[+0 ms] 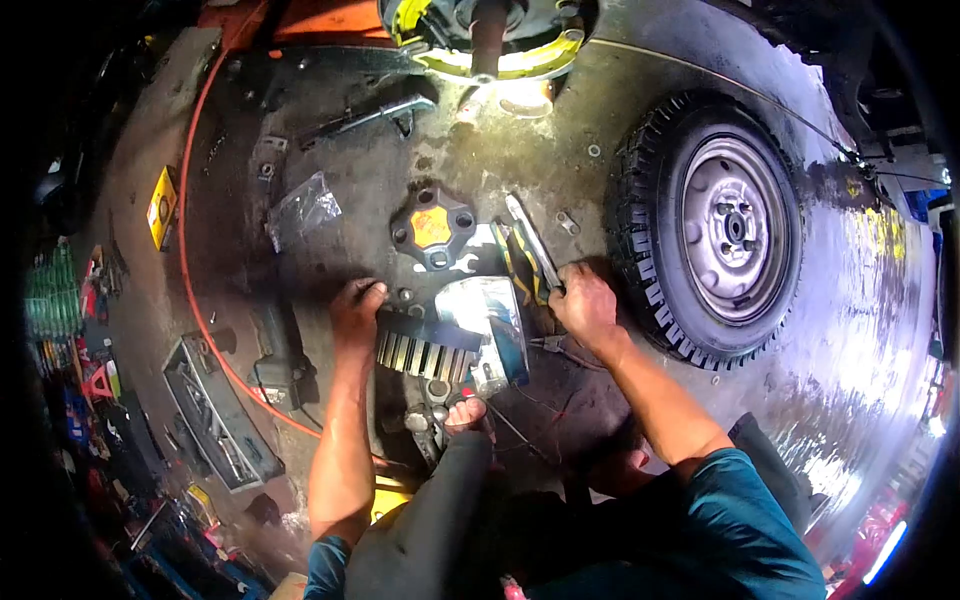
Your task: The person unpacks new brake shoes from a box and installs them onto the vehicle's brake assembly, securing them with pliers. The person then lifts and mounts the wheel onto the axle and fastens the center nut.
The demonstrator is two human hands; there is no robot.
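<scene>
My right hand (585, 302) is closed around the lower end of a silver metal bar (531, 236), which slants up and left over the floor. Pliers with yellow-and-black handles (514, 262) lie beside the bar. My left hand (357, 312) is curled at the left end of a dark rack of sockets (425, 352); what its fingers hold, if anything, is hidden. To the right of the rack is a shiny, brightly lit sheet or packet (484, 318). A black hub cover with an orange centre (432, 229) lies farther up, with a small wrench (464, 263) below it.
A wheel with its tyre (640, 240) lies at the right. At the top is a brake assembly with yellow shoes (500, 70). An orange hose (187, 215) runs down the left, near a metal tool tray (222, 420), a plastic bag (306, 210) and a yellow box (161, 207).
</scene>
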